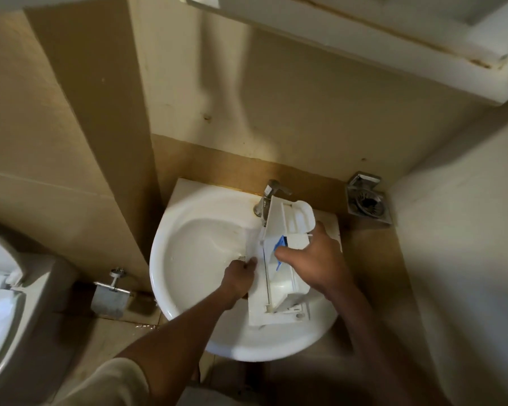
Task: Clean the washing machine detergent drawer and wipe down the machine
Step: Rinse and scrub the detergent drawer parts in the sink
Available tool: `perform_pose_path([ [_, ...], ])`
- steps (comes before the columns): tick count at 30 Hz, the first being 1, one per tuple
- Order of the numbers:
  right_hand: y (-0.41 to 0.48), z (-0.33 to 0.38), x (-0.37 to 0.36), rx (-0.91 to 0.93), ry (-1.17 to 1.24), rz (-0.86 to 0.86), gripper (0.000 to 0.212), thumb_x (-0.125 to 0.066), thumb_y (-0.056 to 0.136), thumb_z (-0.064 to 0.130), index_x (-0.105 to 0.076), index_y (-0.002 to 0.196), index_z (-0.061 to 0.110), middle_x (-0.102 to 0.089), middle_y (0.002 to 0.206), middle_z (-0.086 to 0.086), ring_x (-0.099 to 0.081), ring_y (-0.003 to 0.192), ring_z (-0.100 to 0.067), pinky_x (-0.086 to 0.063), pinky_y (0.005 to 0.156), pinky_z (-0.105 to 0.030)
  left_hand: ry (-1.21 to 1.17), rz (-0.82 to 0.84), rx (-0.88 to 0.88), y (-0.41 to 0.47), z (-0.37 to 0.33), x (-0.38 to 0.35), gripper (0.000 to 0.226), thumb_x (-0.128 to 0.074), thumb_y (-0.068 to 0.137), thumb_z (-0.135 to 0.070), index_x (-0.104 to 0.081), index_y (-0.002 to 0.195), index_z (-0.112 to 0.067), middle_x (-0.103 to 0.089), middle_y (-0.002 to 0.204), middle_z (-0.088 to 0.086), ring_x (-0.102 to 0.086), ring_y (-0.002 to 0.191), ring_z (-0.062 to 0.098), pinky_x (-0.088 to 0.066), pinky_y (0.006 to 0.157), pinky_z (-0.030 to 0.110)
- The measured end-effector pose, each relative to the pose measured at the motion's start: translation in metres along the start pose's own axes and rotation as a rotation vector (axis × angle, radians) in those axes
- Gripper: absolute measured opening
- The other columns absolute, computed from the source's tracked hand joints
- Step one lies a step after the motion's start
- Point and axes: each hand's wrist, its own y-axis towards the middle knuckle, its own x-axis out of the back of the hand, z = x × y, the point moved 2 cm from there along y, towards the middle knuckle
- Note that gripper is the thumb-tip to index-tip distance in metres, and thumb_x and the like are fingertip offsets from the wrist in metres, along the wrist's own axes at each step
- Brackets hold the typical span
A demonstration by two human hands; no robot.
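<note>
Head view: detergent drawer (282, 285) is over the right half of the sink (165, 288), its far end right against the tap (269, 197), its near end over the sink's front rim. Your left hand (241, 273) has fingers curled on the drawer's left edge. Your right hand (314, 256) wraps the right side, thumb laid across by the blue insert (279, 247). Can't tell if water is running. Risks: wet plastic may slip and drop into the sink. Tilting could knock the tap. Thumb pressure might pop the insert loose.
</note>
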Motion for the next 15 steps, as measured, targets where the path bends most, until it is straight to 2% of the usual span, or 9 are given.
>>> perform_pose_path([
  [2, 0.008, 0.005, 0.009, 0.012, -0.086, 0.075, 0.065, -0.080, 0.058, 0.046, -0.052, 0.115, 0.034, -0.064, 0.103, 0.013, -0.062, 0.093, -0.010, -0.053, 0.078, -0.031, -0.017, -0.069, -0.005, 0.010, -0.013, 0.004, 0.043, -0.046, 0.104, -0.039, -0.063, 0.110, 0.000, -0.067, 0.104, 0.017, -0.069, 0.088, 0.033, -0.063, 0.064, 0.041],
  [5, 0.018, 0.008, 0.017, 0.031, -0.225, 0.197, 0.071, -0.072, 0.048, 0.054, -0.055, 0.115, 0.037, -0.064, 0.106, 0.012, -0.060, 0.099, -0.012, -0.055, 0.084, -0.035, -0.033, -0.223, -0.077, 0.025, -0.027, 0.017, 0.024, -0.055, 0.100, -0.026, -0.058, 0.112, -0.005, -0.063, 0.107, 0.016, -0.065, 0.094, 0.034, -0.061, 0.077, 0.046],
  [7, 0.023, 0.005, 0.022, 0.059, -0.295, 0.260, 0.069, -0.072, 0.047, 0.053, -0.054, 0.113, 0.040, -0.064, 0.107, 0.013, -0.059, 0.102, -0.011, -0.054, 0.081, -0.033, -0.063, -0.207, -0.091, 0.032, -0.029, 0.026, 0.015, -0.062, 0.095, -0.019, -0.062, 0.109, -0.012, -0.065, 0.103, 0.012, -0.065, 0.088, 0.030, -0.060, 0.077, 0.044],
  [9, 0.025, 0.003, 0.027, 0.100, -0.373, 0.322, 0.068, -0.074, 0.048, 0.050, -0.052, 0.111, 0.042, -0.064, 0.107, 0.013, -0.060, 0.098, -0.008, -0.052, 0.073, -0.027, -0.004, -0.140, -0.114, 0.036, -0.029, 0.032, 0.007, -0.066, 0.091, -0.012, -0.072, 0.094, -0.015, -0.068, 0.089, 0.008, -0.064, 0.080, 0.025, -0.058, 0.071, 0.037],
  [11, 0.028, 0.003, 0.028, 0.144, -0.444, 0.384, 0.074, -0.076, 0.046, 0.048, -0.052, 0.115, 0.039, -0.065, 0.103, 0.013, -0.062, 0.091, -0.004, -0.056, 0.073, -0.028, 0.044, -0.118, -0.120, 0.038, -0.027, 0.035, 0.016, -0.067, 0.086, -0.007, -0.069, 0.070, -0.011, -0.062, 0.073, 0.008, -0.058, 0.072, 0.024, -0.049, 0.065, 0.031],
  [12, 0.028, 0.003, 0.027, 0.170, -0.486, 0.413, 0.078, -0.077, 0.045, 0.048, -0.051, 0.118, 0.040, -0.065, 0.102, 0.015, -0.062, 0.089, -0.001, -0.056, 0.072, -0.027, 0.031, -0.114, -0.113, 0.038, -0.025, 0.035, 0.018, -0.068, 0.085, -0.007, -0.068, 0.067, -0.009, -0.061, 0.071, 0.009, -0.057, 0.071, 0.024, -0.048, 0.064, 0.032],
  [15, 0.031, 0.004, 0.022, 0.227, -0.593, 0.482, 0.092, -0.075, 0.042, 0.050, -0.038, 0.127, 0.052, -0.060, 0.104, 0.017, -0.059, 0.087, 0.000, -0.053, 0.066, -0.024, -0.014, -0.068, -0.140, 0.041, -0.016, 0.031, 0.025, -0.066, 0.093, -0.015, -0.072, 0.082, 0.006, -0.068, 0.083, 0.015, -0.061, 0.078, 0.025, -0.054, 0.072, 0.040],
])
